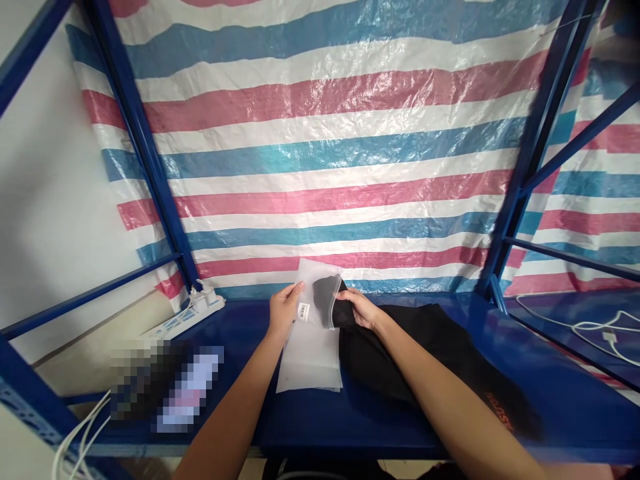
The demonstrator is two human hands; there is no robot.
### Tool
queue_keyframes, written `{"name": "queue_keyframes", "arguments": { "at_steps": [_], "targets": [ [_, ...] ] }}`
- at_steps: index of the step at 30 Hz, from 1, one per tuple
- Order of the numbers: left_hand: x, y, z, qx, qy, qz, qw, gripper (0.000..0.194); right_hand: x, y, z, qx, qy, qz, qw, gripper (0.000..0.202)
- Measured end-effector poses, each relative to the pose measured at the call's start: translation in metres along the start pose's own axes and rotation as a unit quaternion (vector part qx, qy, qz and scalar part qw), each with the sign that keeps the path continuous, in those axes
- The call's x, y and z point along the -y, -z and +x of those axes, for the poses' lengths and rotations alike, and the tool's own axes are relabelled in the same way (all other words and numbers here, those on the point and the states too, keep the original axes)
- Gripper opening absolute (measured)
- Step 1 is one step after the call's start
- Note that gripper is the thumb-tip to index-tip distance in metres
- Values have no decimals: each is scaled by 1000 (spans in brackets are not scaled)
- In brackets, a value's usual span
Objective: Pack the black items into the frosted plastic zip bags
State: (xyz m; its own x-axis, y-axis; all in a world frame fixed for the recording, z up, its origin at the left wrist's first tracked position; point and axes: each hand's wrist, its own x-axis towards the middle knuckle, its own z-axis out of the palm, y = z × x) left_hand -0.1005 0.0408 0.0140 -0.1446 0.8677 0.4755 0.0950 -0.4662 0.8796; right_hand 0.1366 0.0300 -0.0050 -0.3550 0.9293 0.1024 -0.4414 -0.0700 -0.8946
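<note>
Between my hands a frosted plastic zip bag (306, 293) is held up, with a white barcode label (303, 311) on its front. My left hand (286, 307) pinches the bag's left edge beside the label. Part of a black folded cloth piece (343, 312) shows grey through the plastic, and the rest sticks out of the opening on the right. At that opening my right hand (361, 308) is closed on the black cloth; some of its fingers are hidden. More frosted bags (309, 360) lie flat below. A black garment (420, 333) with orange lettering spreads under my right forearm.
A blue metal shelf (300, 427) is the work surface, with blue posts (533, 153) at both sides. Striped plastic sheeting (330, 153) hangs behind. A white power strip (187, 313) lies at left, near blurred-out objects (187, 390). White cables (590, 327) lie at right.
</note>
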Motion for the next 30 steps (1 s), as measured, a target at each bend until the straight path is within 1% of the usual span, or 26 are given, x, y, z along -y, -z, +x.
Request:
{"name": "queue_keyframes", "arguments": {
  "at_steps": [3, 4, 6, 8, 10, 12, 14, 17, 18, 20, 22, 24, 26, 30],
  "targets": [
    [-7, 10, 4, 19, -29, 39, 999, 30, 7, 6, -5, 17, -47, -14, 999, 31],
    [-8, 14, 6, 18, -36, 48, 998, 29, 10, 8, -7, 24, -65, -21, 997, 29],
    [-8, 25, 13, -9, -44, 59, 997, 30, 16, 13, -13, 42, -99, -32, 994, 27],
    [-5, 38, 20, -61, -48, 61, 995, 34, 22, 17, -18, 74, -127, -30, 989, 31],
    [-1, 50, 24, -104, -47, 53, 992, 39, 25, 20, -22, 106, -126, -15, 986, 38],
    [3, 56, 21, -107, -46, 42, 992, 41, 24, 22, -22, 117, -94, -5, 989, 41],
    [5, 51, 13, -80, -47, 34, 995, 41, 19, 22, -21, 119, -47, -12, 992, 40],
    [6, 30, -4, -28, -51, 15, 998, 40, 9, 20, -16, 147, -6, -38, 988, 41],
    [5, 22, -9, -11, -50, 6, 999, 40, 6, 19, -14, 150, -5, -45, 988, 43],
    [4, 10, -16, 21, -42, -16, 999, 40, 3, 17, -11, 134, -14, -52, 990, 46],
    [3, 3, -20, 44, -8, -55, 997, 44, 2, 16, -9, 107, -20, -50, 993, 45],
    [2, 4, -19, 51, 34, -90, 994, 47, 3, 16, -8, 97, -24, -48, 994, 43],
    [1, 8, -16, 47, 62, -106, 991, 51, 5, 16, -9, 102, -31, -48, 993, 41],
    [-3, 18, -12, 24, 70, -114, 991, 62, 5, 12, -11, 114, -41, -40, 992, 37]
  ]
}}
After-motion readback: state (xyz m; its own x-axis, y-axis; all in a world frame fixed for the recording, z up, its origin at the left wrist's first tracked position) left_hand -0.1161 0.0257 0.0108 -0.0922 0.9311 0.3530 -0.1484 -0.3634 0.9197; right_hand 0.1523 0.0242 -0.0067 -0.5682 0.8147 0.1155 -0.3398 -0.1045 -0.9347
